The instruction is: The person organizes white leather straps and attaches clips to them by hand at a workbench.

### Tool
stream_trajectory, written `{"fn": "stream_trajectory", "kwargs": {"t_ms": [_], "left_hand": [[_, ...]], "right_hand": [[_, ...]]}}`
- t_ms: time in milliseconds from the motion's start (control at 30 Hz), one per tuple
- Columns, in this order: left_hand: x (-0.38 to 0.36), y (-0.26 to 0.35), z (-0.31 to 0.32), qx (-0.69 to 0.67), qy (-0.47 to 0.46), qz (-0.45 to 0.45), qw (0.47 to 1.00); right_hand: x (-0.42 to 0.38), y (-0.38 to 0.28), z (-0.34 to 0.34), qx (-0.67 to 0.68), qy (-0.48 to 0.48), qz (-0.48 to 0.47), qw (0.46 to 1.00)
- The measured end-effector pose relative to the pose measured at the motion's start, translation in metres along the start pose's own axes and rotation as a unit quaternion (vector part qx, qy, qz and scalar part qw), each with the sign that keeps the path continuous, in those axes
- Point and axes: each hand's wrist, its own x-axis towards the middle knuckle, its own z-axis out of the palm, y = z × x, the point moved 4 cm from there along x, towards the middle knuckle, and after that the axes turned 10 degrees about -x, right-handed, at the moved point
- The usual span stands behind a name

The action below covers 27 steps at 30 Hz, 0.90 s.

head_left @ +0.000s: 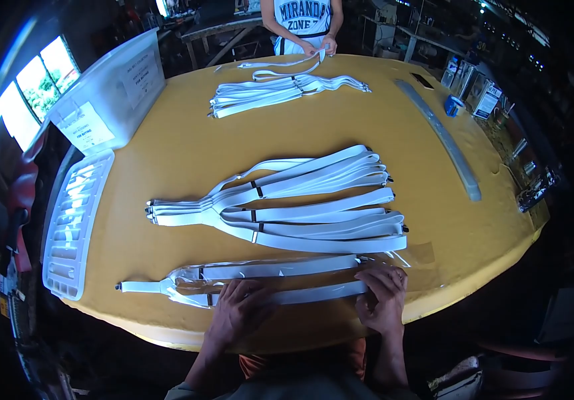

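A pair of white Y-shaped suspenders (287, 269) lies lengthwise in front of me, with clear plastic film (190, 275) around its straps. Its single tail end points left, out of the film. My left hand (239, 310) rests over the lower strap, fingers lying across it. At the right ends of the straps, my right hand (383, 293) has its fingers and thumb curled around the suspenders and the film edge. Just beyond lies a fanned bundle of white suspenders (300, 180) with dark adjusters and metal clips.
Another stack of suspenders (267, 97) lies farther back, where a person (303, 27) holds one strap. White plastic bin (113, 93) and its lid (73, 227) are at left. At right are a long grey strip (440, 140), a phone (423, 81), blue tape (453, 105) and cans (484, 99).
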Motion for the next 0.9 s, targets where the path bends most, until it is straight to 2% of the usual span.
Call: {"fn": "stream_trajectory", "kwargs": {"t_ms": [67,333,433,500,567,900], "left_hand": [[0.004,0.008,-0.006,-0.003,-0.001,-0.042,0.999],[-0.001,0.001,-0.006,-0.032,0.048,-0.027,0.998],[-0.009,-0.004,-0.005,-0.047,0.079,-0.04,0.995],[-0.01,-0.005,-0.006,-0.052,0.103,-0.044,0.992],[-0.012,-0.005,-0.007,-0.009,0.125,-0.036,0.991],[-0.013,-0.006,-0.007,-0.019,0.131,-0.046,0.99]], "right_hand": [[0.001,0.0,-0.004,0.012,0.0,0.004,1.0],[-0.007,0.008,0.008,0.017,0.019,0.03,0.999],[-0.01,0.008,0.008,-0.008,0.057,0.051,0.997],[-0.012,0.012,0.006,0.001,0.116,0.092,0.989],[-0.016,0.015,0.007,0.009,0.133,0.095,0.986],[-0.02,0.015,0.005,0.006,0.162,0.119,0.98]]}}
